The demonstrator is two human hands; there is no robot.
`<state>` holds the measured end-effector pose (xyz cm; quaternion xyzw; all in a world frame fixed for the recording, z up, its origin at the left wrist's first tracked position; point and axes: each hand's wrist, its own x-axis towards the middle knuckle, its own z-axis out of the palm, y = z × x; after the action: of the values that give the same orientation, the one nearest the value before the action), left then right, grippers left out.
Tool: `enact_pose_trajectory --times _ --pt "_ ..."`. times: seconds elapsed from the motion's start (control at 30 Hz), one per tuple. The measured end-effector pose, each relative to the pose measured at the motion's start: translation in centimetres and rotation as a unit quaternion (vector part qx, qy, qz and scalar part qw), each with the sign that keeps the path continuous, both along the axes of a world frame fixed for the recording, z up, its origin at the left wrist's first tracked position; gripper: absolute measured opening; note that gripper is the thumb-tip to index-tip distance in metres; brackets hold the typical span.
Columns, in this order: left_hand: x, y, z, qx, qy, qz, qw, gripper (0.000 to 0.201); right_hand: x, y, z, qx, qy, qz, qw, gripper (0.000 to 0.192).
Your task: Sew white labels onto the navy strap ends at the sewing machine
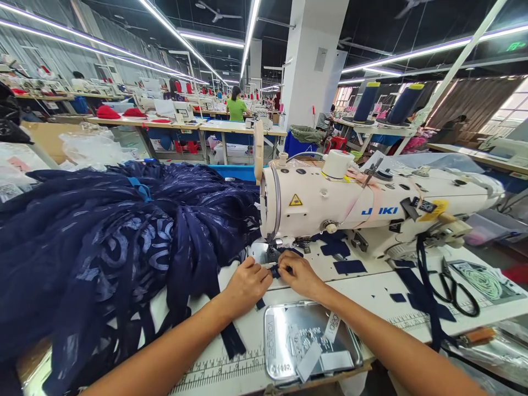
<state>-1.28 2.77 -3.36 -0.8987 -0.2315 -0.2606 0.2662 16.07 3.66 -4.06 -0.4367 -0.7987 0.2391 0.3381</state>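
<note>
Both hands meet just in front of the needle area of a white JUKI sewing machine (pixel 325 201). My left hand (pixel 249 283) is closed, its thumb and finger pinched at one end of a small white strip (pixel 270 265). Opposite it, my right hand (pixel 303 275) is also closed, fingertips pinched on a small navy fabric piece (pixel 275 271) under the strip. The fingers partly hide both. A large heap of navy patterned garments (pixel 124 236) lies left of the machine. Below my hands, a metal tin lid (pixel 305 335) carries several white labels (pixel 309 360).
Navy fabric scraps (pixel 350 267) lie under the machine arm. Black-handled scissors (pixel 456 291) and a coil of pale green cord (pixel 480 280) are at the right. Two navy thread cones (pixel 366 103) stand behind the machine. A person in a green top (pixel 236 107) sits farther back.
</note>
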Motion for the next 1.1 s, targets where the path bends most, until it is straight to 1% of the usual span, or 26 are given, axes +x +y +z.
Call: enact_pose_trajectory --times 0.3,0.5,0.6,0.67,0.77,0.83,0.87,0.97,1.1 --pt "0.8 0.0 0.2 -0.005 0.074 0.013 0.997 0.021 0.3 -0.3 0.7 0.026 -0.059 0.016 0.998 0.019" --pt "0.8 -0.2 0.0 -0.023 0.103 0.027 0.994 0.014 0.9 -0.2 0.7 0.034 -0.042 0.040 0.998 0.015" --pt "0.7 -0.1 -0.2 -0.033 0.108 0.020 0.993 0.015 1.0 -0.4 0.6 0.069 -0.080 0.059 0.993 0.017" --pt "0.7 0.0 -0.2 -0.038 0.107 0.016 0.993 0.017 0.9 -0.9 0.6 0.120 -0.152 0.062 0.979 0.018" --pt "0.6 0.2 -0.2 -0.047 0.098 0.005 0.994 0.020 0.2 -1.8 0.7 0.198 -0.294 0.039 0.934 0.015" --pt "0.6 0.2 0.0 -0.055 0.092 -0.002 0.994 0.021 -0.4 -2.5 0.8 0.225 -0.358 0.025 0.906 0.014" --pt "0.6 0.2 0.1 -0.059 0.090 -0.005 0.994 0.021 -0.7 -2.7 0.9 0.231 -0.375 0.022 0.898 0.014" --pt "0.5 0.2 0.3 -0.063 0.090 -0.007 0.994 0.021 -1.1 -3.2 1.1 0.232 -0.398 0.017 0.887 0.015" --pt "0.4 0.3 0.3 -0.068 0.097 -0.007 0.993 0.021 -1.2 -3.3 1.0 0.231 -0.406 0.010 0.884 0.016"
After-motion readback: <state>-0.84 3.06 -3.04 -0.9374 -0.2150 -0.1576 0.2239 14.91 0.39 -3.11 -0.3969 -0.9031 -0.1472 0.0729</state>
